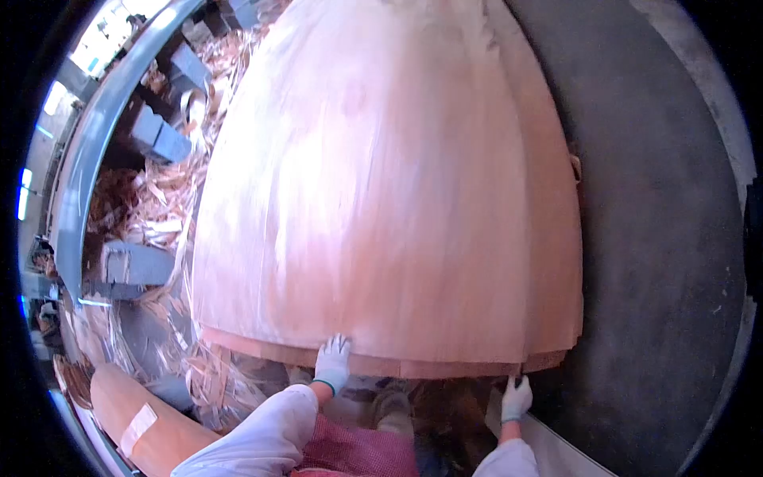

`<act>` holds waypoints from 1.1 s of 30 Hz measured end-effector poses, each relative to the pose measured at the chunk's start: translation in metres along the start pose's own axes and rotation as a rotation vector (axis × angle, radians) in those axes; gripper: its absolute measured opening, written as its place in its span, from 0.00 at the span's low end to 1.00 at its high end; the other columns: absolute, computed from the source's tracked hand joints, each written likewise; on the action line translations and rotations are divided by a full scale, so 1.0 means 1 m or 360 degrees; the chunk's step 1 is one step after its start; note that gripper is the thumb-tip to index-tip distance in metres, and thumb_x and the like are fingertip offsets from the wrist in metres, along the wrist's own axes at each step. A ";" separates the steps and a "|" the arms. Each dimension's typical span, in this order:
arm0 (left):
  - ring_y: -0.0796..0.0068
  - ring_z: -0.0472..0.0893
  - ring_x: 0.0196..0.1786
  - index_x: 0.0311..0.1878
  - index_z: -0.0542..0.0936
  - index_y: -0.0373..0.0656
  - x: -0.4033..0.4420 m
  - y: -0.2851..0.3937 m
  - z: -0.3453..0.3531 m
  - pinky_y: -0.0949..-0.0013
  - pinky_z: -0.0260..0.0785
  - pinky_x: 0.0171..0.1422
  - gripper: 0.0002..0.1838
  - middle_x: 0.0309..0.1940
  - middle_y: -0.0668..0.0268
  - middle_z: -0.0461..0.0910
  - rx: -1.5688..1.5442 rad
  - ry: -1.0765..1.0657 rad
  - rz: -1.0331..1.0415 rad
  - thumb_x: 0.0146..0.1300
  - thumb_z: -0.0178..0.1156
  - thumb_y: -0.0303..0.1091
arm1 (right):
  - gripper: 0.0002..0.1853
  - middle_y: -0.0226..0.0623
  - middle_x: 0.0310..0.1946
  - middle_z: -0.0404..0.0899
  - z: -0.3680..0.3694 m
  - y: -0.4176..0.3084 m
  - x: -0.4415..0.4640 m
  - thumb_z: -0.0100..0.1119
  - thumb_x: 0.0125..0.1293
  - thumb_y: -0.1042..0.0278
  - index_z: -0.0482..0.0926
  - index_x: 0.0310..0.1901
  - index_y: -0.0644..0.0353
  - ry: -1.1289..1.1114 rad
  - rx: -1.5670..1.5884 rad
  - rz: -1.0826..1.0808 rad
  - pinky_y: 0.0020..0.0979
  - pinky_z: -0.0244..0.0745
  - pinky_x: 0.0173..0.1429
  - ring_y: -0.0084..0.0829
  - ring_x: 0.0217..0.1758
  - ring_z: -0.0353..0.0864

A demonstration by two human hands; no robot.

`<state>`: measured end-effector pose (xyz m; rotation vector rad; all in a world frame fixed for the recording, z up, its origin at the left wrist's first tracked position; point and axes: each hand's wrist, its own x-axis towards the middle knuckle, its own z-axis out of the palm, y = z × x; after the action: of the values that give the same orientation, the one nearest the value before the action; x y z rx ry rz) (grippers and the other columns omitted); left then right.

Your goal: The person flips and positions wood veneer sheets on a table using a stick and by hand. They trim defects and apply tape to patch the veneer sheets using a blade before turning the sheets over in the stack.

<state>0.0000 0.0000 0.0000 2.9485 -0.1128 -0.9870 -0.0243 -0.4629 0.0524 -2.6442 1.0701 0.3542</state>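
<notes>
1. Along the near edge, head view: a stack of thin wood sheets stretches toward twelve o'clock from the person, long axis running six to twelve.
2. Near six o'clock, the left hand lies open, fingers flat, reaching farther onto the stack.
3. At five o'clock, the right hand's grip curls against the edge; whether it pinches a sheet cannot be told.

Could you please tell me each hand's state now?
Left hand: open, on the near edge of the stacked sheets.
Right hand: at that edge; grip cannot be told.
</notes>
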 end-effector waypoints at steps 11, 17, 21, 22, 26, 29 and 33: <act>0.57 0.57 0.73 0.71 0.57 0.49 0.011 0.021 -0.018 0.55 0.59 0.69 0.29 0.73 0.56 0.52 0.0005 -0.0330 -0.0005 0.65 0.44 0.33 | 0.20 0.50 0.43 0.79 -0.141 0.109 0.055 0.61 0.62 0.55 0.76 0.50 0.61 0.0363 -0.0453 0.0451 0.46 0.74 0.46 0.49 0.45 0.79; 0.58 0.58 0.73 0.71 0.57 0.51 0.013 0.017 -0.023 0.56 0.59 0.69 0.30 0.74 0.57 0.51 -0.0069 -0.0372 -0.0016 0.65 0.44 0.34 | 0.24 0.53 0.41 0.80 -0.178 0.067 0.090 0.56 0.63 0.45 0.76 0.49 0.57 0.0504 -0.0366 0.0304 0.49 0.73 0.44 0.53 0.44 0.79; 0.58 0.62 0.71 0.69 0.61 0.51 0.009 0.008 -0.037 0.56 0.59 0.70 0.28 0.73 0.57 0.53 -0.0146 -0.0405 0.0024 0.64 0.44 0.34 | 0.20 0.52 0.35 0.80 -0.200 0.009 0.087 0.60 0.62 0.50 0.77 0.43 0.61 0.0583 -0.0366 0.0122 0.49 0.72 0.41 0.54 0.39 0.79; 0.58 0.64 0.69 0.69 0.62 0.51 0.007 0.009 -0.053 0.56 0.60 0.69 0.27 0.72 0.57 0.55 -0.0201 -0.0485 -0.0060 0.64 0.44 0.34 | 0.20 0.53 0.34 0.80 -0.202 -0.006 0.078 0.61 0.61 0.51 0.76 0.41 0.61 0.0591 -0.0274 -0.0028 0.50 0.71 0.40 0.54 0.38 0.79; 0.54 0.72 0.62 0.67 0.65 0.47 0.001 0.038 -0.128 0.54 0.65 0.63 0.25 0.67 0.54 0.63 -0.0530 -0.0456 0.0071 0.66 0.46 0.37 | 0.21 0.55 0.34 0.80 -0.176 -0.076 0.007 0.62 0.60 0.50 0.75 0.41 0.63 0.0409 0.0108 -0.0390 0.50 0.72 0.42 0.57 0.39 0.79; 0.56 0.77 0.55 0.60 0.68 0.39 0.012 0.086 -0.150 0.52 0.71 0.55 0.24 0.55 0.50 0.75 -0.1620 0.0241 0.0394 0.69 0.48 0.48 | 0.18 0.54 0.28 0.78 -0.149 -0.169 -0.095 0.61 0.61 0.54 0.73 0.29 0.65 0.0146 0.0502 -0.0489 0.47 0.71 0.37 0.55 0.33 0.78; 0.67 0.81 0.31 0.50 0.73 0.37 -0.031 0.101 -0.358 0.65 0.75 0.35 0.26 0.35 0.58 0.80 -0.3113 -0.0356 0.0154 0.70 0.47 0.55 | 0.10 0.54 0.24 0.75 -0.125 -0.294 -0.225 0.59 0.59 0.67 0.72 0.32 0.65 -0.0250 0.1104 -0.0719 0.43 0.70 0.33 0.50 0.27 0.76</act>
<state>0.1847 -0.0958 0.3094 1.0276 0.4331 -0.6309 0.0417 -0.1573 0.2862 -2.0922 0.4084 0.0668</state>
